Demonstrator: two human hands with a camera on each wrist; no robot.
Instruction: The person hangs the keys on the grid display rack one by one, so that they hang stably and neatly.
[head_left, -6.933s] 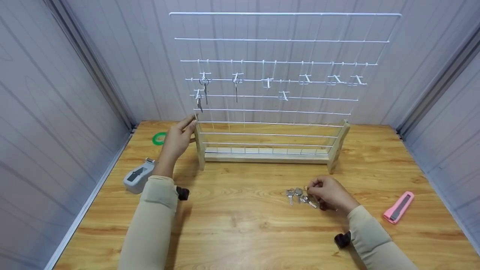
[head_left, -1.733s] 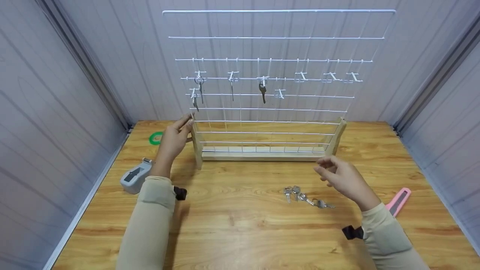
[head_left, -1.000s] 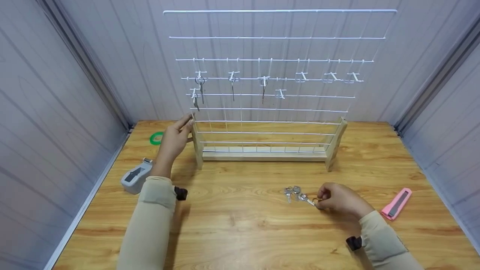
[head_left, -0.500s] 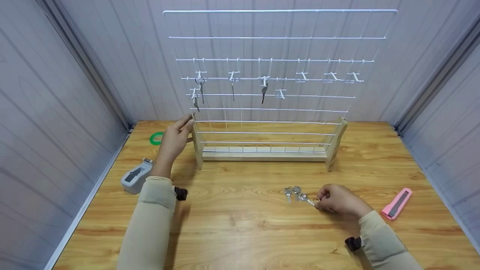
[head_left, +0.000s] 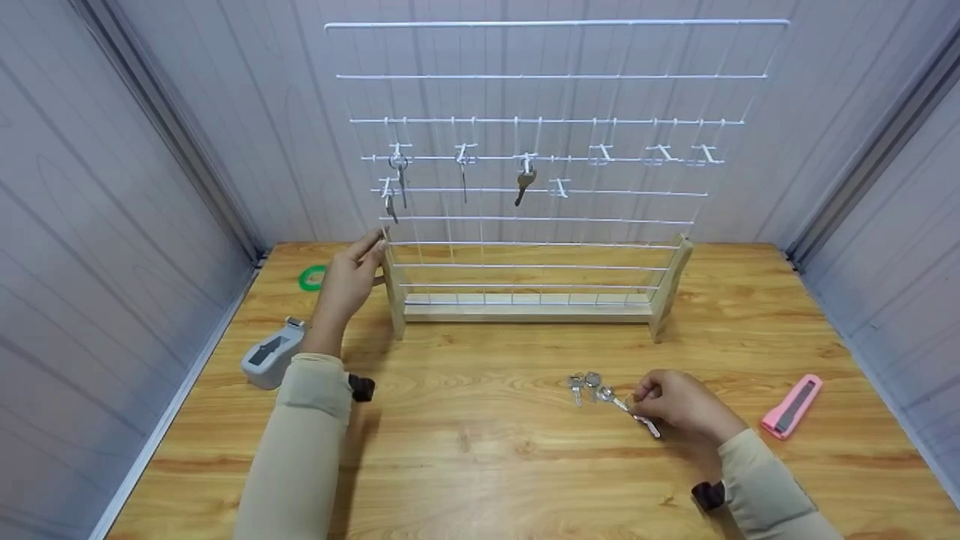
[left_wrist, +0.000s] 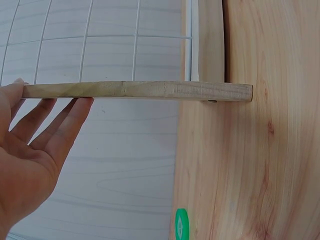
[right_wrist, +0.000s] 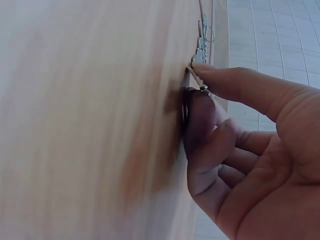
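Right hand down at the keys, one more hanging behind

Nearest, the right hand (head_left: 679, 401), lifted clear of the keys 1.7 seconds ago, is down at the wood-grain tabletop (head_left: 480, 472), pinching an end key (head_left: 651, 427) between thumb and forefinger. The key's blade pokes out below the fingers; half a second ago the hand mostly hid it. Three loose keys (head_left: 593, 380) lie in a row just to its left, and a pink tool (head_left: 791, 409) sits to the right. Across the table are a gray desk item (head_left: 274, 358) and, farther back, a green ring (head_left: 304, 279). The left hand (head_left: 346, 281) grips the wooden end post (head_left: 396, 304), as before. On the white wire rack (head_left: 559, 244), a hanging key (head_left: 525, 184) occupies the third upper hook, bare 6.9 seconds ago. Behind stand pale, grain-patterned wall panels (head_left: 225, 67).
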